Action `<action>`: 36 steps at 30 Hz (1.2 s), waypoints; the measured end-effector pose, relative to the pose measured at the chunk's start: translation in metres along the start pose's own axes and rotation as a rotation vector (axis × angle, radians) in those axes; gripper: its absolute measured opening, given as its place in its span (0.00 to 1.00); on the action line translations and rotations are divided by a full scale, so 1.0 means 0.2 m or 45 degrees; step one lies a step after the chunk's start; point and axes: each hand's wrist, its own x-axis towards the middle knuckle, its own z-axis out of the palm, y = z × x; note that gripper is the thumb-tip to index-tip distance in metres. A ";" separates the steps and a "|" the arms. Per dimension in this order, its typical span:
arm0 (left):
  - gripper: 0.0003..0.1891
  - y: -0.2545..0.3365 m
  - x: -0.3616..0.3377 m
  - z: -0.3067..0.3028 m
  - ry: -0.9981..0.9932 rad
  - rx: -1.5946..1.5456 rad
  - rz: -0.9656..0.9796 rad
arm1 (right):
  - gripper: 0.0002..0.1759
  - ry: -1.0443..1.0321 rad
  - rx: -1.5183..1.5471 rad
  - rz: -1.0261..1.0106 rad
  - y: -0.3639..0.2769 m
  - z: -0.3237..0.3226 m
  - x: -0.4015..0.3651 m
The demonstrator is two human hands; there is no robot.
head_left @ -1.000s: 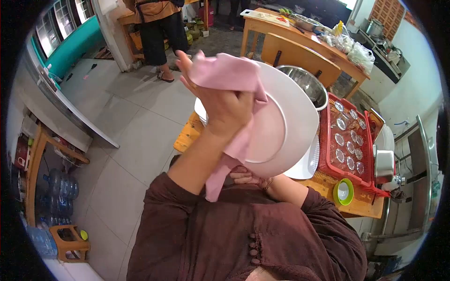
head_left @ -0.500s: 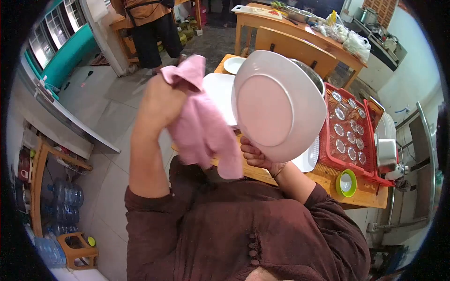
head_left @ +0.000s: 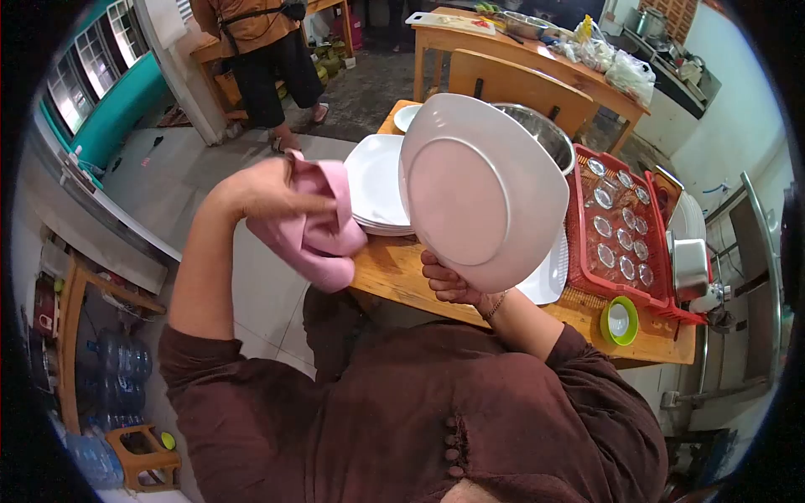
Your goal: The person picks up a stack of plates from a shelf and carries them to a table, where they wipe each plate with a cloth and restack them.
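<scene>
My left hand [head_left: 268, 189] grips a pink cloth [head_left: 314, 243] that hangs in folds, left of a stack of white square plates [head_left: 379, 180] on the wooden table. My right hand [head_left: 450, 281] is closed on the lower edge of a white plate [head_left: 486, 189]. The plate is raised above the table and its underside, with a round foot ring, faces me. The cloth and the plate are apart. Behind the raised plate, a steel bowl [head_left: 541, 134] and another white dish [head_left: 549, 277] are partly hidden.
A red basket [head_left: 579, 226] with upturned glasses stands on the wooden table [head_left: 402, 277] at right. Near it are a green bowl [head_left: 627, 335] and a steel container [head_left: 692, 268]. A chair [head_left: 511, 88] stands behind. Another person [head_left: 256, 50] is at the back left.
My left hand has moved down and left with the cloth, away from the plate. The raised plate has shifted slightly left. At the back, the other person's legs have changed position.
</scene>
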 end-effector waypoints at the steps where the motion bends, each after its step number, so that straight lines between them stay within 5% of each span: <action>1: 0.23 0.00 0.00 -0.01 -0.151 -0.076 0.020 | 0.23 0.008 -0.011 -0.001 0.00 0.00 0.00; 4: 0.21 -0.02 0.00 -0.03 -0.482 -0.364 -0.033 | 0.23 0.016 0.000 -0.010 0.00 0.02 0.00; 7: 0.19 0.03 -0.07 -0.02 -0.325 -1.450 0.143 | 0.23 0.030 0.054 -0.005 0.03 0.00 0.02; 10: 0.24 0.29 -0.21 0.13 -0.128 -1.814 0.668 | 0.24 -0.059 0.127 0.008 0.08 -0.05 0.07; 19: 0.20 0.59 -0.17 0.75 0.755 -0.558 1.195 | 0.23 -0.397 0.100 0.158 0.17 0.02 0.16; 26: 0.22 0.42 0.07 0.60 0.964 -0.646 1.157 | 0.21 -0.451 -0.028 0.260 0.20 0.04 0.12; 36: 0.21 0.34 -0.03 0.43 0.879 -1.301 0.435 | 0.29 -0.433 0.003 0.217 0.19 0.05 0.11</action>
